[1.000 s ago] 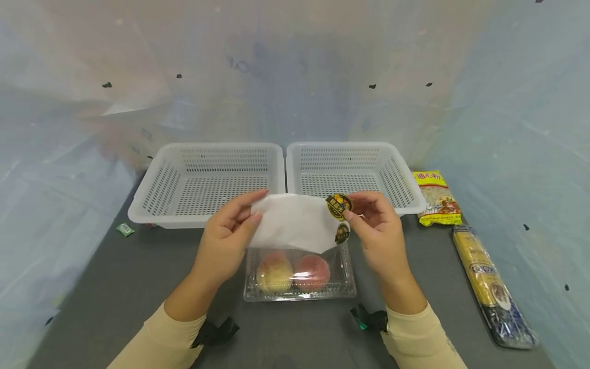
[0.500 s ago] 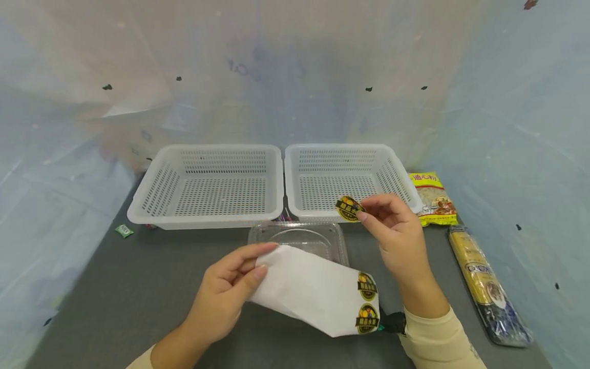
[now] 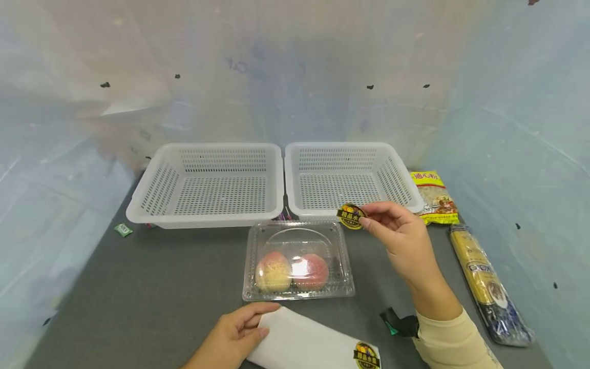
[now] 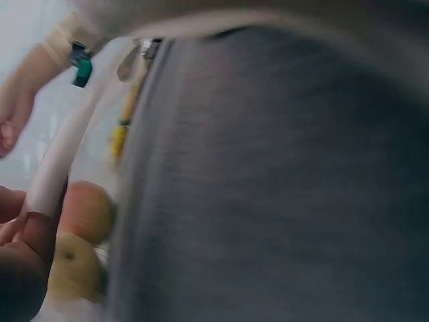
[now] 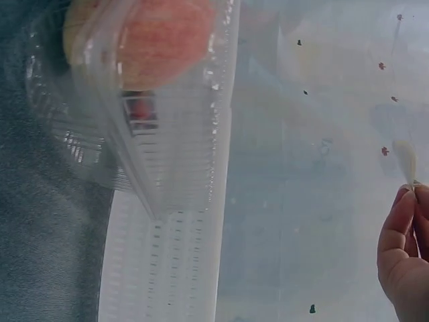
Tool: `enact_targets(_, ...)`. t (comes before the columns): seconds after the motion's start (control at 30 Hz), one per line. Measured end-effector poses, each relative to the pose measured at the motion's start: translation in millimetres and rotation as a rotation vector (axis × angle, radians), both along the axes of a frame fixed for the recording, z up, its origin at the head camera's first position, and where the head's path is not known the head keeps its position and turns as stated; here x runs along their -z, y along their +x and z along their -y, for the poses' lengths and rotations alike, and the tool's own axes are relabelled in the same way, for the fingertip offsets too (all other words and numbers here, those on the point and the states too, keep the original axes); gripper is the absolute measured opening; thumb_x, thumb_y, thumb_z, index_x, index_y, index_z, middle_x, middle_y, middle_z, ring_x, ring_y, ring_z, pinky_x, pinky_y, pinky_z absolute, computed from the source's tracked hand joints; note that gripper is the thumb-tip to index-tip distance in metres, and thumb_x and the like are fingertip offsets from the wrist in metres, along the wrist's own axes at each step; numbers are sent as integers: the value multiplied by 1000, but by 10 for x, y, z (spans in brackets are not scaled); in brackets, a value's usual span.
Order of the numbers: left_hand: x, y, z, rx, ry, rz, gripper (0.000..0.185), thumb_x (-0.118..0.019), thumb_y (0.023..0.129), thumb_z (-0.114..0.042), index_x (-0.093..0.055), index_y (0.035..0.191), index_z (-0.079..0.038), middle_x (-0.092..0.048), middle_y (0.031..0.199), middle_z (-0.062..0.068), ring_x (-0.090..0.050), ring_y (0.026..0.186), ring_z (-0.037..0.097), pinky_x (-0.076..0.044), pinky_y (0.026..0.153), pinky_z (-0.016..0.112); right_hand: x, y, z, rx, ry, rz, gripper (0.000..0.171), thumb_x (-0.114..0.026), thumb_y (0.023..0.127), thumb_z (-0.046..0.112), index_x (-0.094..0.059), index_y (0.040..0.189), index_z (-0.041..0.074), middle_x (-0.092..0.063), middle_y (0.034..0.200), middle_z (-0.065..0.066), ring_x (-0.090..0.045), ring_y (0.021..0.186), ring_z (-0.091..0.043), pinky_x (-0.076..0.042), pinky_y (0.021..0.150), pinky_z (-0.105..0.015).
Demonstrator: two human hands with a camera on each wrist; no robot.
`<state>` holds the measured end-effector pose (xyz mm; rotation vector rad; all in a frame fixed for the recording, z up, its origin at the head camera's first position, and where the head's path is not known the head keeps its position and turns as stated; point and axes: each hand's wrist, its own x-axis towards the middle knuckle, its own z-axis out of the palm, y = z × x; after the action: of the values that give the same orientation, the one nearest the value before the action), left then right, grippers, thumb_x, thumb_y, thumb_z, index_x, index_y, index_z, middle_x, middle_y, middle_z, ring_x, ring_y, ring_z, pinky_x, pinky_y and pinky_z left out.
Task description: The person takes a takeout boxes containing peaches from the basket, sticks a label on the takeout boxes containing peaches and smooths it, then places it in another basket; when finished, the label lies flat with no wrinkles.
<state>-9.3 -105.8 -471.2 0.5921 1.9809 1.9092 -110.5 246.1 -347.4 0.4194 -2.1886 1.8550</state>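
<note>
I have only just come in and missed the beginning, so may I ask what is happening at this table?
A person is handling stickers above a grey table. The right hand pinches a round sticker by its edge, while the left hand holds a white sheet that bears another such label. Beyond the sheet sits a clear plastic box with two peach-like fruits inside; the head view shows no sticker on it.

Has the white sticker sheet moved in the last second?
Yes. In the head view, the white sheet has shifted toward the bottom of the picture: earlier it overlapped the unmoved clear box, now it is below the box's near edge.
</note>
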Motion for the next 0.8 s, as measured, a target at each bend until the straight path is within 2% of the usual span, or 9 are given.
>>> enact_targets(0.07, 58, 43, 51, -10, -2, 146, 44, -67, 107, -3, -58, 150, 5, -77, 112, 9, -64, 73, 2, -57, 69, 20, 15, -4, -7, -19, 4, 10, 16, -72, 101, -11, -73, 117, -10, -71, 113, -13, -70, 100, -17, -59, 83, -26)
enact_targets(0.13, 111, 77, 94, -42, -24, 240, 49, -70, 105, -2, -56, 151, 8, -73, 127, 19, -66, 72, 5, -57, 66, 21, 35, -10, -12, -36, 8, 13, 14, -72, 102, -9, -73, 115, -9, -70, 113, -14, -70, 100, -19, -59, 83, -26)
enact_targets(0.2, 153, 104, 135, -72, -43, 287, 53, -72, 103, -2, -55, 152, 8, -68, 136, 28, -73, 88, 10, -60, 73, 24, 63, -18, -14, -52, 2, 24, 12, -72, 103, -6, -73, 115, -9, -70, 111, -15, -69, 97, -23, -58, 82, -27)
enact_targets(0.23, 163, 106, 152, -82, -83, 277, 54, -74, 102, -3, -56, 152, 7, -72, 124, 25, -69, 77, 7, -58, 65, 22, 79, -23, -13, -58, -1, 30, 12, -72, 103, -5, -73, 115, -9, -70, 110, -15, -68, 94, -23, -58, 81, -28)
enact_targets(0.37, 124, 61, 223, -116, -324, 43, 47, -79, 102, -15, -66, 145, 0, -74, 98, 4, -62, 68, 1, -54, 59, 22, 156, -44, 2, -69, -9, 64, 12, -72, 104, -4, -73, 115, -8, -70, 106, -16, -65, 85, -23, -59, 77, -30)
enact_targets(0.43, 45, 11, 260, -135, -476, -90, 44, -80, 103, -22, -70, 141, -5, -64, 84, -12, -48, 56, 0, -47, 50, 24, 193, -60, 17, -74, -9, 74, 12, -72, 104, -3, -73, 115, -9, -70, 104, -16, -66, 84, -22, -59, 77, -30)
enact_targets(0.53, -122, -54, 326, -123, -616, -204, 39, -80, 103, -28, -74, 135, -7, -63, 87, -21, -48, 56, -1, -48, 51, 26, 242, -84, 47, -82, -5, 87, 13, -72, 104, -2, -73, 116, -8, -71, 103, -15, -67, 86, -25, -60, 78, -31)
enact_targets(0.63, -305, -119, 362, -54, -616, -307, 35, -78, 105, -31, -77, 131, -7, -61, 85, -23, -47, 58, -3, -48, 52, 24, 285, -99, 83, -83, 16, 105, 13, -74, 104, -1, -74, 116, -6, -72, 105, -13, -69, 89, -27, -60, 79, -31)
enact_targets(0.8, -539, -292, 278, -16, -431, -547, 23, -77, 106, -21, -79, 127, -13, -64, 91, -21, -55, 69, -3, -53, 57, 22, 350, -114, 182, -112, 36, 126, 14, -75, 103, 0, -76, 116, -2, -73, 109, -14, -71, 92, -28, -61, 82, -32)
